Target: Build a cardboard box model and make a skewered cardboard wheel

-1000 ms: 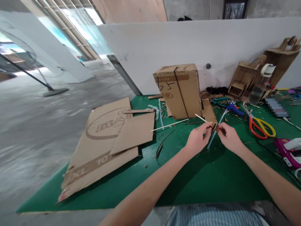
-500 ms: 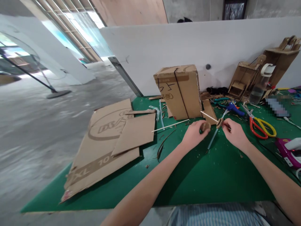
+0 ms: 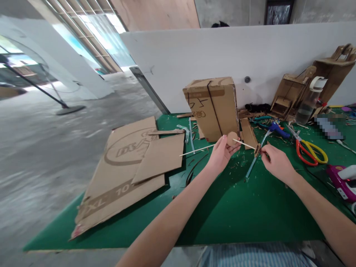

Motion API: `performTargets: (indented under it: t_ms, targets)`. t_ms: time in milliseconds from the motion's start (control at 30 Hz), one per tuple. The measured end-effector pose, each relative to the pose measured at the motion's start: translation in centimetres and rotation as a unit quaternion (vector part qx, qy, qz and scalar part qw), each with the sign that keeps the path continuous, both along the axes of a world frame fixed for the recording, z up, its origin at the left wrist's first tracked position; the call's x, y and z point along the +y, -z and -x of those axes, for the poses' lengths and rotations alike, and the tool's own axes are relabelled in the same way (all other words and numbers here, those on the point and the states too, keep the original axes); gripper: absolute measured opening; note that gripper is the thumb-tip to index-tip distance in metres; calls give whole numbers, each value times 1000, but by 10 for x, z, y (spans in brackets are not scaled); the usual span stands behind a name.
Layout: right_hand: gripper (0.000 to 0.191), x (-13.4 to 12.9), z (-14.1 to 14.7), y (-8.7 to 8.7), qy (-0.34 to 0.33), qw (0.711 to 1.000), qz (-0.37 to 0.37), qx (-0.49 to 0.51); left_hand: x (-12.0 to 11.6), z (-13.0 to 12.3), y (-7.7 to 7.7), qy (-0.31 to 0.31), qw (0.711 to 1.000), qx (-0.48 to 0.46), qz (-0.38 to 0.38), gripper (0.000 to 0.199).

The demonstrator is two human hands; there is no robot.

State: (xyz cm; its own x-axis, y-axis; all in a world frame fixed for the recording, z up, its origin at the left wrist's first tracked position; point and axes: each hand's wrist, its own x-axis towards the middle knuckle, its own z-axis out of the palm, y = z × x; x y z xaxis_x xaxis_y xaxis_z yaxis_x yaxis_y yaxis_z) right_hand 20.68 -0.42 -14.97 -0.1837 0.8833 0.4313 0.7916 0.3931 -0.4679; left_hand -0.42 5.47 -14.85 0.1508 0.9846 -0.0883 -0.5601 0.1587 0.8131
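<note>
My left hand (image 3: 221, 152) is closed on a small round cardboard disc (image 3: 231, 139), its flat face turned toward me. Opposite it, my right hand (image 3: 274, 158) pinches a second small cardboard wheel (image 3: 257, 150), seen nearly edge-on. A thin wooden stick (image 3: 244, 144) runs from that wheel leftward, and its tip appears to meet the middle of the disc. Behind my left hand stands a tall cardboard box (image 3: 213, 109) with a dark line down its front. Another thin stick (image 3: 196, 150) lies to the left of my hand, and a clear glue stick (image 3: 251, 168) lies below the wheel.
Flat cardboard sheets (image 3: 125, 170) cover the left of the green table (image 3: 222, 218). At right are scissors (image 3: 308, 150), a blue glue gun (image 3: 279, 130), a water bottle (image 3: 310, 100), a phone (image 3: 329, 127) and a purple-and-white device (image 3: 342, 181). Cardboard models (image 3: 289, 92) lean against the white partition (image 3: 178, 66).
My left hand has moved left and turned the disc to face me. The stick in the right-hand wheel has swung lower, its tip now at the disc.
</note>
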Motion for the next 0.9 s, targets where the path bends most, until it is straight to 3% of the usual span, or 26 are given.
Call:
performTargets:
  t_ms: [133,300,400,500,600,667,767,900]
  targets:
    - [11,-1,1,1,-3,1000,15,-6,1,-3,15,-35,996,50,-69,37]
    - [12,-1,4,6,2,1000,25,18,-1,-6,26,-53,972,177,-144,47]
    - [11,2,7,9,-20,994,56,89,-10,-9,23,-47,930,307,-199,51]
    - [12,6,12,12,-38,974,108,198,-23,-15,17,-3,873,410,-262,49]
    - [15,11,14,14,-38,944,166,283,-34,-22,13,39,822,455,-341,49]
    - [14,14,15,16,-39,930,191,312,-36,-25,13,53,802,466,-370,53]
    - [10,16,14,20,-68,923,194,324,-33,-22,15,50,819,445,-359,60]
    - [14,16,13,22,-119,925,202,298,-26,-12,15,42,854,384,-348,93]
